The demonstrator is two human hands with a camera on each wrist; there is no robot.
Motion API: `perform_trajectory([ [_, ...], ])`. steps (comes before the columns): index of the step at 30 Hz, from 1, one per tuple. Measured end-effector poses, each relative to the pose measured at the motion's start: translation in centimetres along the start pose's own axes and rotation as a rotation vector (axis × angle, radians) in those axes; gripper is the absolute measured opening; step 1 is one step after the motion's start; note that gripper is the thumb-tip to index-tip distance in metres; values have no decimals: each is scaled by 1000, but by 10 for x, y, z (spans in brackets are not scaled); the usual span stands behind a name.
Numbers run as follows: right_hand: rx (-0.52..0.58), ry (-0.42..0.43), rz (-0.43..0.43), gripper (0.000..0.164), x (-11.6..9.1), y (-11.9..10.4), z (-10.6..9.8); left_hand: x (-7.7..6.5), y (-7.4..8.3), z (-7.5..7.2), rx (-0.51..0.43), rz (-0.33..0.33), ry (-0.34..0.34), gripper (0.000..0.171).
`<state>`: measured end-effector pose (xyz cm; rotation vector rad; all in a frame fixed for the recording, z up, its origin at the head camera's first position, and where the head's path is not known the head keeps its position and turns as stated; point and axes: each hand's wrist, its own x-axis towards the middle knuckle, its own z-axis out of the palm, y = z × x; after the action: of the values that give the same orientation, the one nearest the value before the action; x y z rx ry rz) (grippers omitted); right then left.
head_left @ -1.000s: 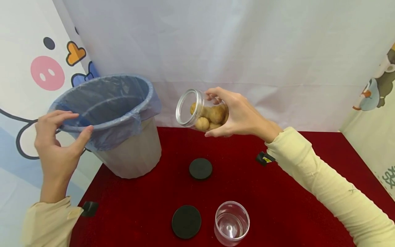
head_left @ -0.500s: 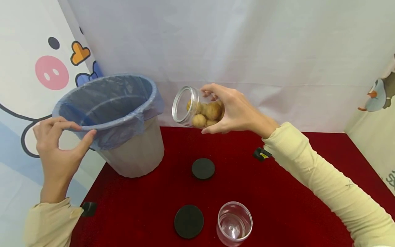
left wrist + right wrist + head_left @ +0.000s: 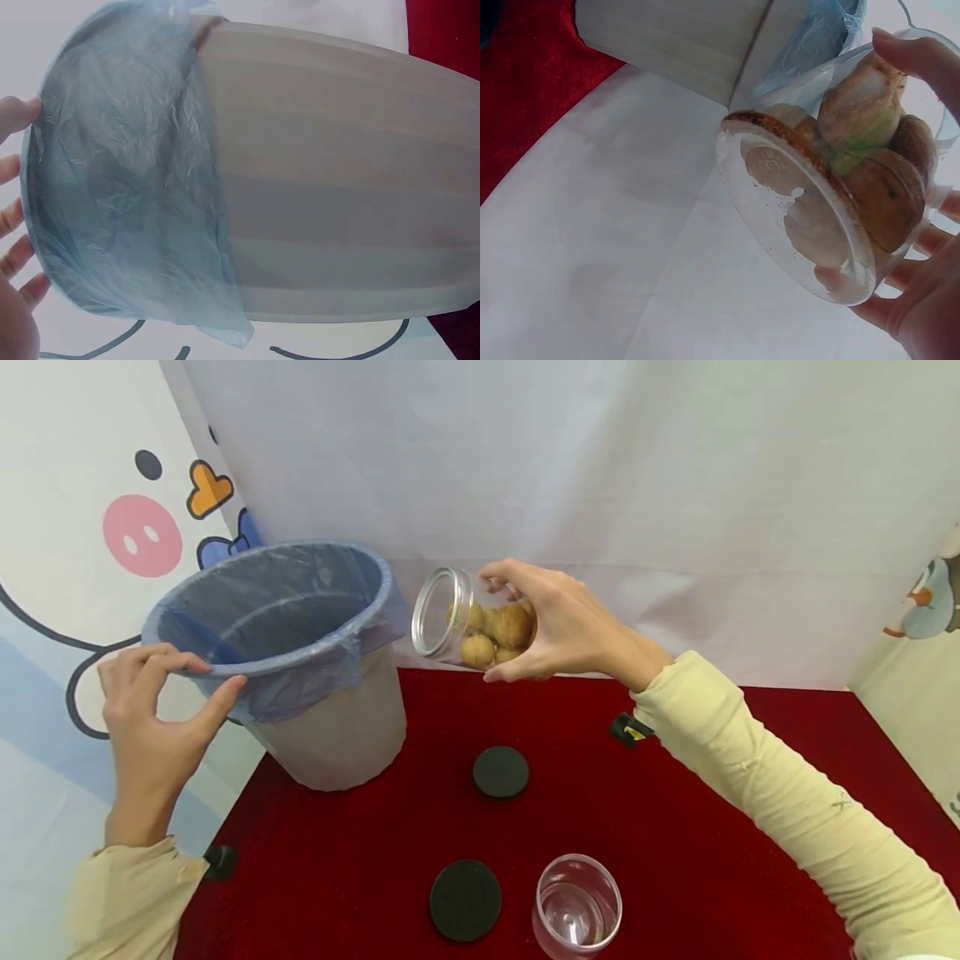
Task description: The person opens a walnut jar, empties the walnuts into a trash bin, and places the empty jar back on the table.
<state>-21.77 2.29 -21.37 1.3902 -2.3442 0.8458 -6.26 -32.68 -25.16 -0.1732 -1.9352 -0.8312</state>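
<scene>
My right hand (image 3: 562, 622) grips a clear jar (image 3: 442, 614) tipped on its side, its silver-rimmed mouth toward the bin. Several walnuts (image 3: 480, 651) lie inside; the right wrist view shows the jar's base and brown walnuts (image 3: 889, 199) through the wall. My left hand (image 3: 153, 722) is at the near left rim of a pale trash can (image 3: 345, 718) lined with a blue plastic bag (image 3: 315, 681). Its thumb and fingers are spread, with fingertips (image 3: 31, 105) right at the rim in the left wrist view. The jar is held to the right of the can.
Two black round lids (image 3: 501, 772) lie on the red cloth (image 3: 600, 810), one behind the other. A second clear jar (image 3: 576, 906), with no lid on, stands upright at the near edge. A white curtain (image 3: 675, 485) rises behind, and printed cartoon sheets (image 3: 142, 535) hang at the sides.
My left hand has lowered until its fingertips reach the can's rim. My right hand has carried the jar a little left, nearer the can. The whole view has shifted slightly.
</scene>
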Motion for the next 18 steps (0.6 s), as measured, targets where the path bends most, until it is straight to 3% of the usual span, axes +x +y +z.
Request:
perform_trajectory([
  [11,-37,-13,-22,84,16,-3,1,0,-5,3,3,56,36,34],
  [18,-87,-17,-34,83,27,-7,1,-1,-10,2,8,57,45,34],
])
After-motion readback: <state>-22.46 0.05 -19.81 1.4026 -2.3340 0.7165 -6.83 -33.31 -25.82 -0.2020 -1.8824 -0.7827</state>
